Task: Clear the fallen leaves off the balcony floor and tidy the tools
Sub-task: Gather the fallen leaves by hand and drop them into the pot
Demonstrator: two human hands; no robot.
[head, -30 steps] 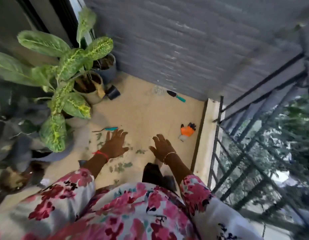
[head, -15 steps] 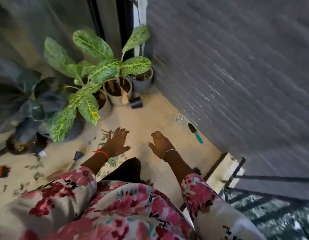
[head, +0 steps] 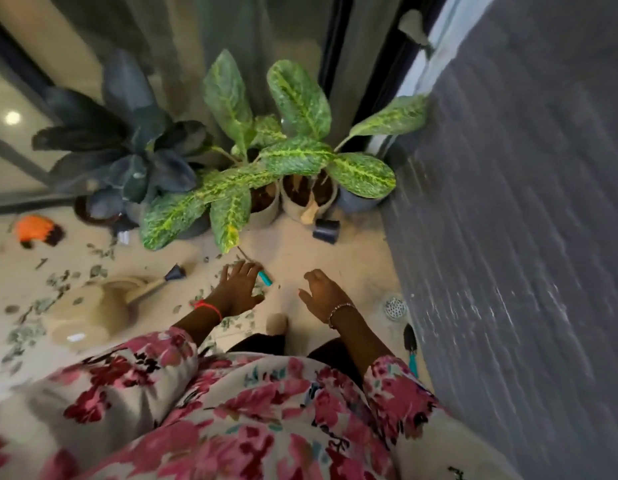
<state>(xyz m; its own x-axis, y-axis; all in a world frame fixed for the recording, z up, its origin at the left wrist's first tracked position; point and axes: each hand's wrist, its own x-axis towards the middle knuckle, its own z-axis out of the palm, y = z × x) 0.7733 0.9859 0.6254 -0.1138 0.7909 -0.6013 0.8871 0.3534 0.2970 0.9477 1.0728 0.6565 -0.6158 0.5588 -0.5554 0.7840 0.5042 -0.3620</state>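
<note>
Small green leaf scraps [head: 41, 306] litter the beige balcony floor [head: 352, 268], mostly at the left. My left hand [head: 236, 287] hovers with fingers spread over a thin tool with a teal handle [head: 265, 277], holding nothing. Beside it, my right hand [head: 323, 296] hangs relaxed and empty above bare floor. A beige watering can [head: 93, 306] lies on its side left of my left hand. An orange and black glove [head: 35, 230] lies at the far left. A trowel with a teal handle [head: 411, 348] rests by the grey wall.
Potted plants [head: 293, 157] with large spotted leaves and a dark-leaved plant [head: 134, 157] stand along the glass door. A small dark pot [head: 326, 230] lies tipped near them. A floor drain [head: 394, 306] sits by the grey wall [head: 508, 237] on the right.
The view has swung left, away from the railing, bringing the watering can and more leaf scraps into sight. Both hands stay held out in front, empty.
</note>
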